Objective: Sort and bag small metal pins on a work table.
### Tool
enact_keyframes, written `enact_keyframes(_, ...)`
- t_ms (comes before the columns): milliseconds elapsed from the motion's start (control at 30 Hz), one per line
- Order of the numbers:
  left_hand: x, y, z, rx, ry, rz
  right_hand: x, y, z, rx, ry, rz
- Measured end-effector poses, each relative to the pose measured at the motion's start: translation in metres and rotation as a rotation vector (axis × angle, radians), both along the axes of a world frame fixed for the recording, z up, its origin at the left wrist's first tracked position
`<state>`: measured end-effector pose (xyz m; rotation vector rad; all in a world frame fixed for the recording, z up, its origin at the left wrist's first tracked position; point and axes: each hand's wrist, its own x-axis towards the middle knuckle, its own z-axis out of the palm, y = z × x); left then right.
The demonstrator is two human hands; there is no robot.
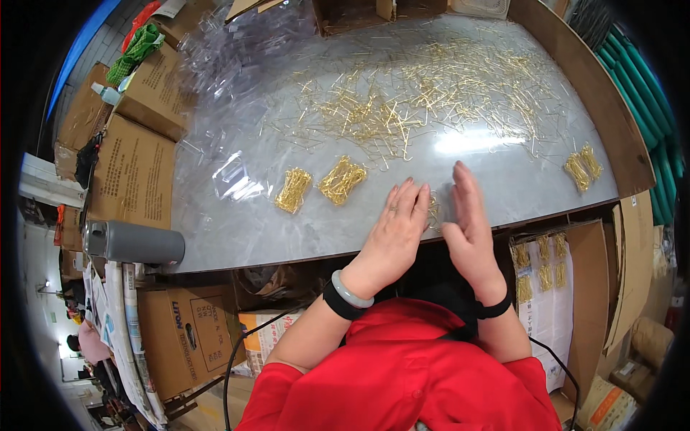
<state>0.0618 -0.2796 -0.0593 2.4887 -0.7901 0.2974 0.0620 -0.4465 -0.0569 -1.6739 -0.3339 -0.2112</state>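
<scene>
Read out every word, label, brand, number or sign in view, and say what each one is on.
I won't copy wording, but print stands here:
Lower-left brown carton: large dark lettering, clear enough to read.
Tall brown carton beside the table's left edge: small dark lines, too small to read.
Upper-left brown carton: small lines, too blurred.
White sheet in the open box at right: red characters, mostly too small.

Grey tbl (295, 238), loose gold hooks (460, 80), tied-looking bndls (293, 191), clear plastic pcs (233, 68)
</scene>
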Motion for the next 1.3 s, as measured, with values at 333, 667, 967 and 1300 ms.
enact_keyframes(333, 0.006, 0.011, -0.003, -0.158, 0.111, -0.065, -0.001, 0.006, 0.016, -0.414, -0.16, 0.114)
enact_keyframes(667, -0.008, 0.026, 0.022, -0.07, -0.011, 0.226, 0.026, -0.039, 0.021, -0.727, -0.31, 0.231)
enact_keyframes(967, 0.005, 0.024, 0.029, -0.194, 0.2, 0.127, 0.019, -0.023, 0.009, -0.619, -0.331, -0.015)
enact_keyframes(1300, 0.002, 0.019, 0.022, -0.199, 0.213, 0.104, 0.013, -0.005, 0.001, -0.649, -0.334, -0.197)
